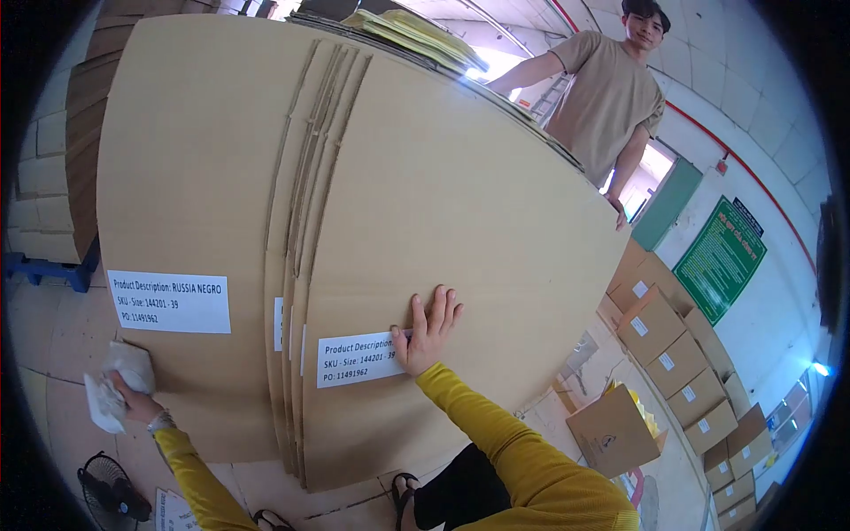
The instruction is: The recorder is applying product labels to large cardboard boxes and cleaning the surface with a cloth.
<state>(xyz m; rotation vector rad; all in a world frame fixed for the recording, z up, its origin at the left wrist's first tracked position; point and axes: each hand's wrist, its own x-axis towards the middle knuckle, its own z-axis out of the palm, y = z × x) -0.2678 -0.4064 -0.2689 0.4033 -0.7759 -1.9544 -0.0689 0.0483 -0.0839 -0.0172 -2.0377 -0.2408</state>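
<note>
Large flat cardboard sheets (469, 221) stand upright in front of me, several of them layered with their edges showing. My right hand (428, 334) lies flat on the front sheet with its fingers stretched out. Its thumb side covers the right end of a white printed label (359, 358). Low on the left, my left hand (137, 398) is closed around a crumpled white bundle (128, 363), whose kind I cannot make out. That bundle is beside another white label (168, 302) on the left-hand sheet (195, 177).
A co-worker (602, 97) stands behind the sheets, one hand at their far right edge. Yellowish folded material (416, 35) lies on top. Labelled cartons (673, 358) line the right wall. An open carton (615, 431) and a black fan (111, 491) stand on the floor.
</note>
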